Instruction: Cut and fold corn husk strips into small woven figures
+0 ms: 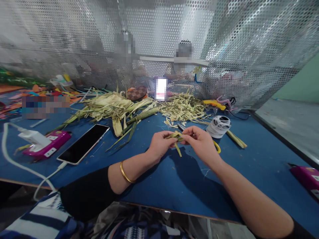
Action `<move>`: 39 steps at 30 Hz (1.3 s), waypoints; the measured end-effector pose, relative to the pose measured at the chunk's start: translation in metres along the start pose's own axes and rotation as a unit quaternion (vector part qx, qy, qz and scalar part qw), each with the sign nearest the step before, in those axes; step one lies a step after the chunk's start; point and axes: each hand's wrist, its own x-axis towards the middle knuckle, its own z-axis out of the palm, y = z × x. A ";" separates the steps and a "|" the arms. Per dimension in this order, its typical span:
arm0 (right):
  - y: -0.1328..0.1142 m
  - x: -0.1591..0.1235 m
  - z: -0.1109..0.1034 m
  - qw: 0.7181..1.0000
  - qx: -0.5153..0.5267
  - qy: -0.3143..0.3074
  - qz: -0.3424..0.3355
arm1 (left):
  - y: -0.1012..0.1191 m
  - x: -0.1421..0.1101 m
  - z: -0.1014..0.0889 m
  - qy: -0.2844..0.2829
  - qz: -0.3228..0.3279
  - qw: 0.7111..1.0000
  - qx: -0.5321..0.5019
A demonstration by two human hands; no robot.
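Note:
Between my two hands, just above the blue table, is a small folded piece of yellow-green dried leaf strip. One end of the strip hangs down below the fingers. My left hand pinches it from the left, thumb on the near side. From the right, my right hand pinches the other side with thumb and fingertips. Close behind my right hand stands a spool of white thread. A yellow loop handle shows partly beside that hand, the rest hidden.
Dried leaves lie in a heap at the back left, with a pile of short leaf scraps to their right. A black-screened phone and a magenta power strip with cables are at left. A perforated screen stands behind.

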 end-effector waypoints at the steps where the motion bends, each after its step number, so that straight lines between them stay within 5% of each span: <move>1: 0.001 0.001 0.000 0.999 0.023 -0.002 0.022 | 0.000 0.000 0.000 -0.007 -0.006 1.000 -0.001; 9: 0.007 0.006 -0.004 0.997 0.018 -0.037 0.069 | -0.001 -0.001 0.002 -0.081 0.002 0.997 -0.001; 17: 0.001 0.006 -0.008 0.960 0.192 -0.104 0.178 | 0.006 -0.002 -0.001 -0.145 -0.031 0.987 0.055; 26: 0.003 0.009 -0.003 0.980 0.169 0.076 0.067 | 0.019 -0.006 -0.004 -0.250 -0.051 0.965 0.053; 31: 0.003 0.007 0.003 0.988 0.136 0.057 0.047 | 0.015 -0.006 -0.004 -0.247 -0.110 0.962 0.032; 39: 0.010 0.005 0.007 1.000 0.025 0.004 -0.011 | 0.007 -0.011 0.001 -0.219 -0.102 0.963 0.115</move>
